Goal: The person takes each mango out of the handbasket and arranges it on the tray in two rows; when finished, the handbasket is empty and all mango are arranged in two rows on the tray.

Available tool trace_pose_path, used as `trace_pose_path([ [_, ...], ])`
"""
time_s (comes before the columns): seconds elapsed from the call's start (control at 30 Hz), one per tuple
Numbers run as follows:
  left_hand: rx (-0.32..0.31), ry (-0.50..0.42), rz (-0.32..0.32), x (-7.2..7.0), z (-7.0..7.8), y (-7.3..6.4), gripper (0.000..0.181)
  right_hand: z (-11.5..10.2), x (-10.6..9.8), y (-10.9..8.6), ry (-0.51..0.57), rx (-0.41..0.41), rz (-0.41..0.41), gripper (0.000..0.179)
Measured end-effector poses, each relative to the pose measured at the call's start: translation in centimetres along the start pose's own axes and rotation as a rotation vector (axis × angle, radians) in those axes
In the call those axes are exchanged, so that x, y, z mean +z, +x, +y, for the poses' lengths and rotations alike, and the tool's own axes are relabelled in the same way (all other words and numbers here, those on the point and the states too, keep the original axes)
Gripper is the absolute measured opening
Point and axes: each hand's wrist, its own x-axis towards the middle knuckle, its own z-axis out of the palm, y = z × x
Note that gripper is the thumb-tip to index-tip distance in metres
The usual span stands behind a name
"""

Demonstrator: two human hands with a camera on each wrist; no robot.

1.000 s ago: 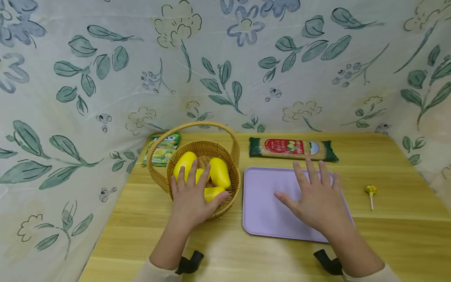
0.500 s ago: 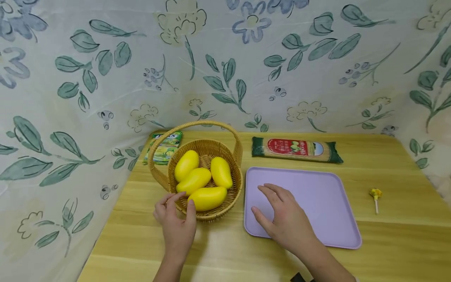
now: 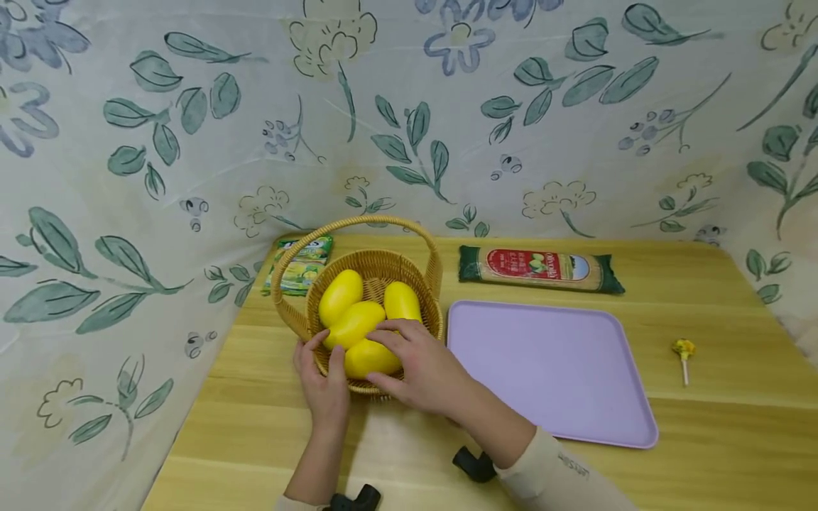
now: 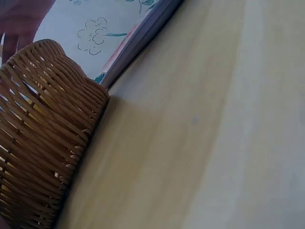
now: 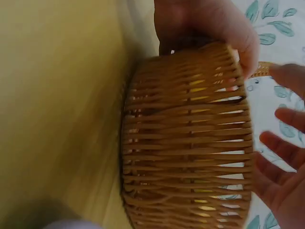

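At the near side of the basket [image 3: 386, 262], the left hand [image 3: 326, 387] grips the rim while the right hand [image 3: 422, 365] arches over the nearest mango [image 3: 371, 358], its fingers apart and not closed; whether they touch the fruit cannot be told. That mango lies inside the basket, against the middle one. Its smooth skin would probably slip from a shallow pinch, and a hard tug could shift the neighbouring fruit. Uneven pressure on the rim might also tip the basket. The head view alone shows how all four mangoes lie. The right wrist view instead shows the right fingers spread beyond the rim, with only slivers of yellow through the weave; the left wrist view shows the basket's base against the table [image 4: 190, 143].
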Motion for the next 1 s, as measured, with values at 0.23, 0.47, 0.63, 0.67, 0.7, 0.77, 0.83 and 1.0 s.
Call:
trace_pose_path([
  [0.23,0.041,-0.051,-0.002,0.3,-1.5,0.4,0.027,1.4,1.8,3.9,0.049,-0.037,-0.208,0.059],
  [0.47,0.024,-0.076,-0.003,0.0,-1.9,0.3,0.028,2.0,2.9,4.7,0.023,-0.054,-0.237,0.062],
  [0.63,0.057,-0.073,0.002,-0.2,-1.8,0.4,0.028,2.0,3.3,4.7,-0.021,-0.052,-0.225,0.062],
  [0.67,0.06,-0.075,0.0,-0.2,-1.8,0.4,0.028,2.1,3.4,4.7,-0.031,-0.05,-0.223,0.062],
  [0.7,0.06,-0.078,-0.001,-0.2,-1.7,0.4,0.028,2.1,3.4,4.7,-0.037,-0.048,-0.223,0.062],
  [0.77,0.054,-0.08,-0.003,-0.2,-1.7,0.4,0.028,2.1,3.6,4.6,-0.047,-0.04,-0.226,0.062],
  [0.83,0.051,-0.081,-0.005,-0.2,-1.7,0.3,0.028,2.1,3.6,4.6,-0.052,-0.031,-0.232,0.062],
  [1.0,0.048,-0.074,-0.009,-0.2,-1.9,0.3,0.027,2.1,3.7,4.6,-0.072,-0.014,-0.252,0.061],
])
